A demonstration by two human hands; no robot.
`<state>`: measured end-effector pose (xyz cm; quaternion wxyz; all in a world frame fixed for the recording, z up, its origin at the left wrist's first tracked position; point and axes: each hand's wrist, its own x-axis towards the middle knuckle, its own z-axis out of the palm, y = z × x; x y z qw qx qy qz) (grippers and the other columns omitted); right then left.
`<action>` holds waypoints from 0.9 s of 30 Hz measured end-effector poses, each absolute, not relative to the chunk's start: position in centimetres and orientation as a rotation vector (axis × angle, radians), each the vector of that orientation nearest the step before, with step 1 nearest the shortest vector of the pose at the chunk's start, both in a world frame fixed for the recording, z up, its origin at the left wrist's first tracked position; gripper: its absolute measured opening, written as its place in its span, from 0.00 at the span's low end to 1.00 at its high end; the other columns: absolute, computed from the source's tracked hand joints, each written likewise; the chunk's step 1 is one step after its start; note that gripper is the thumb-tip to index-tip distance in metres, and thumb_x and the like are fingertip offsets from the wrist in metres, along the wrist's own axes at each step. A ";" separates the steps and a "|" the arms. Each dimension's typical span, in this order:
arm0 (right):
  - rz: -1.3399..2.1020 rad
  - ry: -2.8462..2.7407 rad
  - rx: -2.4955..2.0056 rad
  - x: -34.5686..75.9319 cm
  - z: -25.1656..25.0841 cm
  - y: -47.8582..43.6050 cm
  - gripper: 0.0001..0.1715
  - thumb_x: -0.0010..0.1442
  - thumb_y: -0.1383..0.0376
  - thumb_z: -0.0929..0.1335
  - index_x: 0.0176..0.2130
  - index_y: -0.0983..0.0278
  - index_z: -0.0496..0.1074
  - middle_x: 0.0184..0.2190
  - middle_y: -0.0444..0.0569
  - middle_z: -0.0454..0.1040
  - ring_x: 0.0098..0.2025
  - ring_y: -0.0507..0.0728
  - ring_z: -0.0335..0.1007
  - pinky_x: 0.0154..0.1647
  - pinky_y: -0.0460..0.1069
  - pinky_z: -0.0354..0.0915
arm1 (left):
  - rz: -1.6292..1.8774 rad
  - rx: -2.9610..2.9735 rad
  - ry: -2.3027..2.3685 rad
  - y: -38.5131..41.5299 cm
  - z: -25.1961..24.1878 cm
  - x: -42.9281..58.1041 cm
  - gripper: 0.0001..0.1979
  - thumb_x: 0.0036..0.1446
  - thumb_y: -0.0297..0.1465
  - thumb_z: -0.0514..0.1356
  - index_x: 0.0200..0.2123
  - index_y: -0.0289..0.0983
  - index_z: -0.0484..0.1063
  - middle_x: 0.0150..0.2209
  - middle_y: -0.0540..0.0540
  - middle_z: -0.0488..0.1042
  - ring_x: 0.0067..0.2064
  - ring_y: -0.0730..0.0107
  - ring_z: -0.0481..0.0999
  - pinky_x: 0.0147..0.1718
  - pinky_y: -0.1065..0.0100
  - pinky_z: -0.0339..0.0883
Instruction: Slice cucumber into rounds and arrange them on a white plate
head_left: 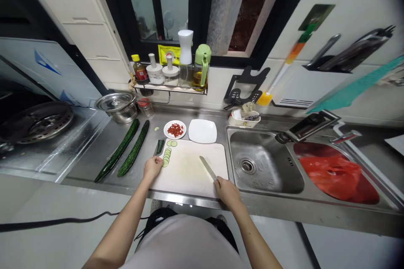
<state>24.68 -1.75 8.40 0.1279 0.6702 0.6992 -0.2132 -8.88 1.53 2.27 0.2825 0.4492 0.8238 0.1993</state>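
My left hand [153, 166] is at the left edge of the white cutting board [186, 183], its fingers pinched together at the nearest slice of a row of cucumber slices [167, 154]. My right hand [226, 191] grips a knife [207, 168] by its handle, the blade lying low over the right half of the board and pointing away to the left. Two more cucumber slices [174, 144] rest at the board's far left corner. Just left of the board is a dark green cut cucumber piece [160, 147].
Two whole cucumbers [134, 151] lie left on the steel counter. Behind the board stand a plate of red chopped pieces [175, 129] and a white plate [202, 130]. A lidded pot [118, 107] is at back left; the sink [265, 159] is to the right.
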 end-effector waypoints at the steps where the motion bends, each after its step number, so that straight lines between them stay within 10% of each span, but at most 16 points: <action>1: -0.624 2.033 1.948 24.7 8.4 -1.7 0.20 0.67 0.59 0.54 0.44 0.62 0.70 0.40 0.54 0.77 0.44 0.59 0.73 0.39 0.49 0.60 | 0.526 1.207 2.209 1.6 2.3 -8.9 0.07 0.49 0.32 0.60 0.30 0.37 0.75 0.30 0.48 0.78 0.31 0.71 0.74 0.28 0.73 0.58; 27: -0.662 2.015 1.975 24.8 8.1 -1.6 0.20 0.66 0.59 0.54 0.44 0.62 0.70 0.42 0.54 0.77 0.44 0.58 0.73 0.40 0.49 0.60 | 0.505 1.432 2.307 7.0 4.1 -4.7 0.18 0.55 0.33 0.56 0.49 0.39 0.71 0.43 0.40 0.74 0.45 0.60 0.74 0.43 0.66 0.62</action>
